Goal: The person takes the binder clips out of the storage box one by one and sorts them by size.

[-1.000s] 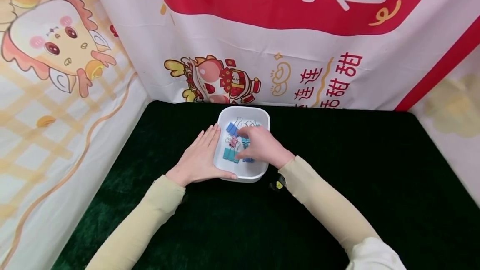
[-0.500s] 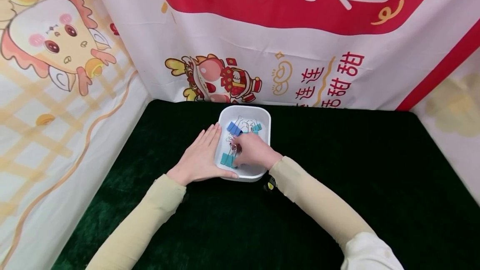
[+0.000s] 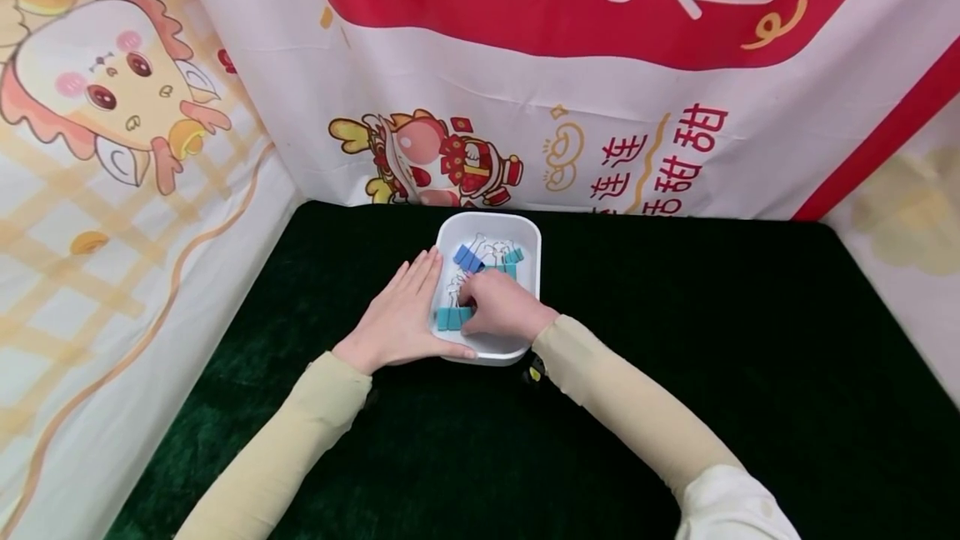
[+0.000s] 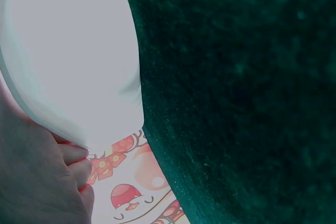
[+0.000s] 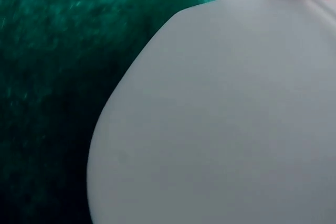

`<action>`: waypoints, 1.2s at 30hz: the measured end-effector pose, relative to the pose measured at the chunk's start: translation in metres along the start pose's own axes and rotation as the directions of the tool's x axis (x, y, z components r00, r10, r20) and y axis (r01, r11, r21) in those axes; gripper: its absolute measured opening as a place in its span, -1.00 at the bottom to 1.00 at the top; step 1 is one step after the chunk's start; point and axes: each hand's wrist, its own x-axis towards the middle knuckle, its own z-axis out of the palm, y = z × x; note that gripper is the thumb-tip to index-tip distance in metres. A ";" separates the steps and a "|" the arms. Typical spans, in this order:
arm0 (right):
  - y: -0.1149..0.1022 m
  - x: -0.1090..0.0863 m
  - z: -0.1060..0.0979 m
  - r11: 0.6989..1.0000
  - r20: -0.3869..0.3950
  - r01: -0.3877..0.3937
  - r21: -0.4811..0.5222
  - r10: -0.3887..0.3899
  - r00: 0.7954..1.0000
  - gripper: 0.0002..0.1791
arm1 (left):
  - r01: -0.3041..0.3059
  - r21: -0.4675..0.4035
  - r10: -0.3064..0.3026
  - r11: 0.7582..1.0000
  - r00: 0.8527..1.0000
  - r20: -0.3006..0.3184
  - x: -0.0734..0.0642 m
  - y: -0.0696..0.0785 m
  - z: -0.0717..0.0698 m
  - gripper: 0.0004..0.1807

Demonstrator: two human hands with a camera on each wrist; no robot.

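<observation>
A white plastic tray (image 3: 528,269) holds several binder clips. My left hand (image 3: 401,315) rests flat against its left wall, with straight fingers along the side and the thumb along the near rim. Inside the tray, my right hand (image 3: 502,305) reaches down with curled fingers, the thumb tip right at the end of a teal binder clip (image 3: 450,319). I cannot tell whether a clip is pinched between these fingers, as the hand covers that spot. A blue binder clip (image 3: 468,257) and a smaller teal binder clip (image 3: 513,256) lie toward the far end.
Dark green velvet cloth (image 3: 675,357) covers the table under the tray. Behind it hangs a printed white and red curtain (image 3: 585,40), and a cartoon-patterned curtain (image 3: 97,257) stands on the left. In the wrist views the tray's outer wall (image 5: 199,119) fills much of the picture.
My right hand has moved down and left in the tray, its fingers curling more. The near teal clip has shifted left. The pink clip seen before is now hidden. My left hand has stayed put.
</observation>
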 end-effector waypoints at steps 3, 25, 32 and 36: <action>0.001 0.001 0.001 1.000 -0.010 0.029 -0.013 -0.029 1.000 -0.79 | 0.004 -0.001 -0.004 1.000 1.000 -0.002 0.000 -0.001 0.001 0.51; 0.030 -0.056 -0.070 0.995 -0.305 -0.047 0.090 0.073 0.950 -0.59 | 0.001 -0.043 -0.002 0.999 1.000 -0.013 -0.001 0.001 0.001 0.52; 0.061 -0.079 -0.083 0.977 -0.366 -0.133 0.168 0.187 0.912 -0.59 | 0.006 -0.036 -0.007 0.999 1.000 -0.012 0.000 0.002 0.001 0.54; 0.074 -0.091 -0.090 0.970 -0.417 -0.165 0.178 0.227 0.880 -0.59 | 0.014 -0.016 -0.014 1.000 1.000 -0.011 0.000 0.001 0.002 0.55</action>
